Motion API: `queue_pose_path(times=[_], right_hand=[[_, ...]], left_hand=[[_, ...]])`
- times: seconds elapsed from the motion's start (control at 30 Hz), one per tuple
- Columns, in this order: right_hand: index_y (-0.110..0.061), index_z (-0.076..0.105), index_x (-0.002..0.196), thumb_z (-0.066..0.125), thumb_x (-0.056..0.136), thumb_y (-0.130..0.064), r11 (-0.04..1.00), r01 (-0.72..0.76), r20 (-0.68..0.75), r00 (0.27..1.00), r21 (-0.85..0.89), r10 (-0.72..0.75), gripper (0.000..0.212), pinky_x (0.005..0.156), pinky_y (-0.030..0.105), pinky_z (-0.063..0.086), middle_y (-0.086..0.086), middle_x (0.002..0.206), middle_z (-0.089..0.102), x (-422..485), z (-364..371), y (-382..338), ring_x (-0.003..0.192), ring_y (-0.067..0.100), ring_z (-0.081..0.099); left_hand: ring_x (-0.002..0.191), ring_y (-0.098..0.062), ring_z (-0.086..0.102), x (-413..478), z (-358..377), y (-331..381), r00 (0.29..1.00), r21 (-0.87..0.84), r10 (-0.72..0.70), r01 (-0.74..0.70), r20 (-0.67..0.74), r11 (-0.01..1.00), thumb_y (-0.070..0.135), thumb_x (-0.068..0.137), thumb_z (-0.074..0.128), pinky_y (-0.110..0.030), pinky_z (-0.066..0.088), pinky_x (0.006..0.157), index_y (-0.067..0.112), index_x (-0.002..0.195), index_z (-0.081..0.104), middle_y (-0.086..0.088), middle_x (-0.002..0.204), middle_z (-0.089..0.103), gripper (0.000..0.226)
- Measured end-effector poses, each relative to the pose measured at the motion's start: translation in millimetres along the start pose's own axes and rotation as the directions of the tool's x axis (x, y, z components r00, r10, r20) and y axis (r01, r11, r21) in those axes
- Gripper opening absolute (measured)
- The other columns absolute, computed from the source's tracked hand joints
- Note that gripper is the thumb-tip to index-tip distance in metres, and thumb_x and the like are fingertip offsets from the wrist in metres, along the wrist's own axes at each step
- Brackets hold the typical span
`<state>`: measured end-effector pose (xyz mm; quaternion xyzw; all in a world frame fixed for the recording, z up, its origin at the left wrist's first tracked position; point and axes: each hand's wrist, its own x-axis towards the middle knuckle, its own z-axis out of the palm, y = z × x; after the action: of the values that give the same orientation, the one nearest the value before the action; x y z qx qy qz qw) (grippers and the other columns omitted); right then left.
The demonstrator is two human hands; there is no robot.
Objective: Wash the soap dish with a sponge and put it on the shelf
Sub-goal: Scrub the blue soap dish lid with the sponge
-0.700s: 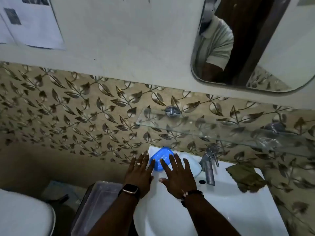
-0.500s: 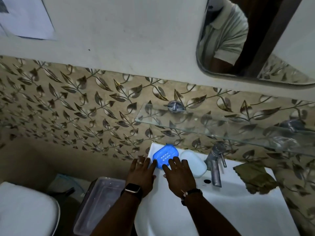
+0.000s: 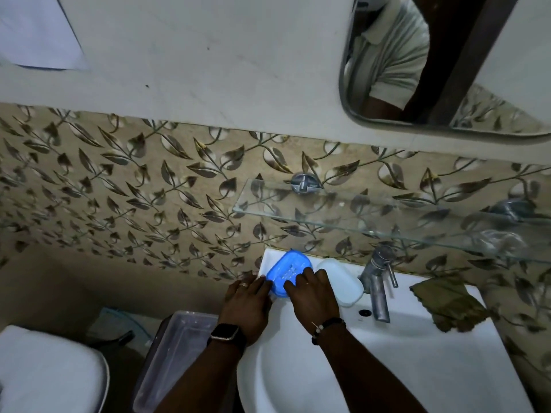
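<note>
Left hand [image 3: 246, 302] at 9 o'clock of blue soap dish [image 3: 286, 272], fingertips touching its left edge, grip not closed. Soap dish sits on white sink [image 3: 417, 353] rim, back-left corner, touching white lid-like piece [image 3: 343, 278] at 3 o'clock. Right hand [image 3: 313, 296] fingers resting on dish's near-right edge; grip seems loose, hard to tell. Advice: pinch both long edges firmly, lift level, carry toward faucet [image 3: 377, 281]. Brownish cloth or sponge [image 3: 447, 305] at far right. Glass shelf [image 3: 387, 225] at 12 o'clock.
</note>
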<state>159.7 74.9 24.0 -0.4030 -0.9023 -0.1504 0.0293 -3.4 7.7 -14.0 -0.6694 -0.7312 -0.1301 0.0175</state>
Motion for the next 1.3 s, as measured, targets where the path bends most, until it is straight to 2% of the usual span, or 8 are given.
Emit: queue_pose_path(times=[0.17, 0.33, 0.53, 0.63, 0.77, 1.0, 1.13, 1.3], right_hand=[[-0.024, 0.063, 0.081, 0.064, 0.07, -0.013, 0.999, 0.043, -0.074, 0.996, -0.013, -0.044, 0.016, 0.07, 0.039, 0.031, 0.001, 0.065, 0.057, -23, -22, 0, 0.072, 0.026, 0.056], [-0.022, 0.064, 0.083, 0.043, 0.078, -0.009, 0.999, 0.029, -0.176, 0.984, -0.034, -0.034, 0.025, 0.067, 0.038, 0.028, 0.002, 0.066, 0.056, -50, -53, 3, 0.07, 0.027, 0.055], [-0.02, 0.066, 0.082, 0.052, 0.079, -0.006, 0.999, -0.005, -0.318, 0.948, -0.038, -0.008, 0.02, 0.064, 0.037, 0.036, 0.003, 0.064, 0.055, -87, -83, 10, 0.07, 0.028, 0.056], [-0.019, 0.065, 0.082, 0.058, 0.079, -0.005, 1.0, -0.008, -0.335, 0.942, -0.006, 0.005, 0.016, 0.065, 0.036, 0.042, 0.004, 0.064, 0.054, -110, -89, 14, 0.071, 0.029, 0.057], [-0.02, 0.061, 0.082, 0.043, 0.08, -0.005, 0.999, 0.033, -0.257, 0.965, -0.042, -0.042, 0.023, 0.067, 0.035, 0.04, 0.005, 0.065, 0.053, -145, -87, 23, 0.073, 0.029, 0.055], [-0.02, 0.063, 0.106, 0.053, 0.083, -0.002, 0.997, -0.001, -0.299, 0.954, -0.073, -0.021, 0.03, 0.067, 0.038, 0.039, 0.005, 0.088, 0.065, -175, -71, 59, 0.087, 0.029, 0.059], [-0.015, 0.065, 0.116, 0.05, 0.083, 0.0, 0.979, -0.183, -0.336, 0.931, -0.091, 0.143, 0.04, 0.075, 0.041, 0.044, 0.008, 0.108, 0.068, -175, -71, 104, 0.096, 0.031, 0.061], [-0.02, 0.066, 0.111, 0.069, 0.076, -0.008, 0.896, -0.432, -0.158, 0.897, -0.1, 0.414, 0.037, 0.081, 0.041, 0.036, 0.001, 0.103, 0.067, -166, -62, 164, 0.099, 0.029, 0.06]], left_hand=[[0.111, -0.025, 0.065, -4, -27, 11, 0.963, -0.568, -0.268, 0.236, 0.027, 0.788, 0.043, 0.102, 0.043, -0.035, 0.049, 0.096, 0.021, 0.134, 0.059, -0.003, 0.126, 0.069, 0.043], [0.091, -0.029, 0.072, -10, -46, 33, 0.894, -0.815, -0.435, 0.329, 0.106, 0.477, 0.029, 0.098, 0.06, -0.041, 0.055, 0.088, 0.01, 0.118, 0.068, -0.013, 0.1, 0.075, 0.029], [0.075, -0.027, 0.07, -22, -63, 59, 0.883, -0.937, -0.324, 0.35, 0.339, -0.026, 0.02, 0.101, 0.056, -0.033, 0.061, 0.068, -0.001, 0.108, 0.069, -0.023, 0.1, 0.073, 0.025], [0.074, -0.028, 0.07, -31, -65, 67, 0.878, -0.894, -0.18, 0.417, 0.443, -0.166, 0.027, 0.101, 0.056, -0.031, 0.061, 0.064, 0.0, 0.107, 0.07, -0.021, 0.099, 0.075, 0.031], [0.069, -0.026, 0.071, -45, -57, 79, 0.869, -0.862, -0.052, 0.477, 0.491, -0.173, 0.033, 0.096, 0.063, -0.033, 0.061, 0.063, 0.003, 0.101, 0.073, -0.019, 0.09, 0.077, 0.033], [0.075, -0.033, 0.072, -47, -44, 106, 0.878, -0.868, -0.029, 0.467, 0.478, -0.17, 0.018, 0.092, 0.068, -0.037, 0.063, 0.07, -0.006, 0.097, 0.072, -0.029, 0.09, 0.074, 0.024], [0.078, -0.033, 0.072, -46, -40, 116, 0.893, -0.889, -0.042, 0.439, 0.447, -0.127, 0.019, 0.093, 0.068, -0.034, 0.061, 0.067, 0.0, 0.091, 0.075, -0.026, 0.087, 0.075, 0.021], [0.077, -0.034, 0.072, -51, -34, 123, 0.898, -0.896, -0.071, 0.423, 0.434, -0.131, 0.02, 0.092, 0.068, -0.033, 0.061, 0.067, 0.006, 0.088, 0.079, -0.026, 0.087, 0.075, 0.018]])
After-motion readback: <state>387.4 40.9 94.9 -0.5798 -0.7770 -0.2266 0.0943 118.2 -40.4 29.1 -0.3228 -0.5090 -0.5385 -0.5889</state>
